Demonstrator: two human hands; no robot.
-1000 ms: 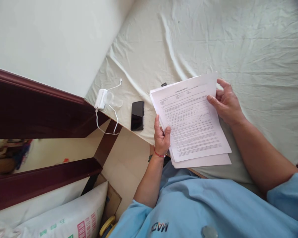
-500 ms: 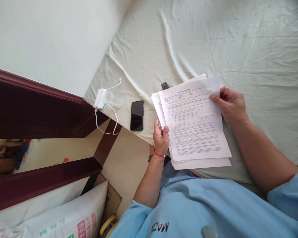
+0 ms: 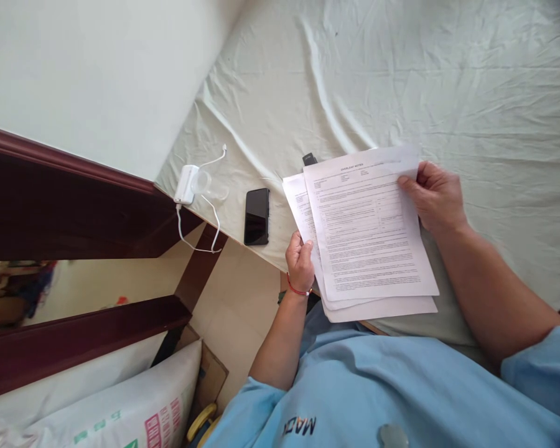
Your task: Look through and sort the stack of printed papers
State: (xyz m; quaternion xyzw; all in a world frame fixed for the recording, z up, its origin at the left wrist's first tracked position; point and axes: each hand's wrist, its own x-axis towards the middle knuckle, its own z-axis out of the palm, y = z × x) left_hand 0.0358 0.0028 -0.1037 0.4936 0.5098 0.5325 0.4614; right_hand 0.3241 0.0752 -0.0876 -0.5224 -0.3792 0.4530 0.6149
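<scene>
A printed sheet of paper (image 3: 368, 236) lies on top of other sheets (image 3: 298, 196) that stick out at its left and bottom edges. My right hand (image 3: 436, 194) pinches the top sheet near its upper right corner, thumb in front and fingers behind. My left hand (image 3: 300, 261) is closed on the left edge of the sheets below, thumb on the front, fingers mostly hidden behind. A red bracelet (image 3: 299, 287) circles that wrist. Part of a small black object (image 3: 309, 159) shows past the papers' upper left edge; its kind is unclear.
Left of the papers, a black phone (image 3: 256, 216) lies on the cloth-covered surface (image 3: 448, 81). Farther left sit a white charger-like block (image 3: 185, 185) with a cable and a small clear container (image 3: 212, 185). A dark red wooden frame (image 3: 74, 205) and a white sack (image 3: 121, 404) are at lower left.
My right hand has shifted the top sheet slightly right, so more of the sheet beneath shows at the left. My left hand has moved slightly down and left.
</scene>
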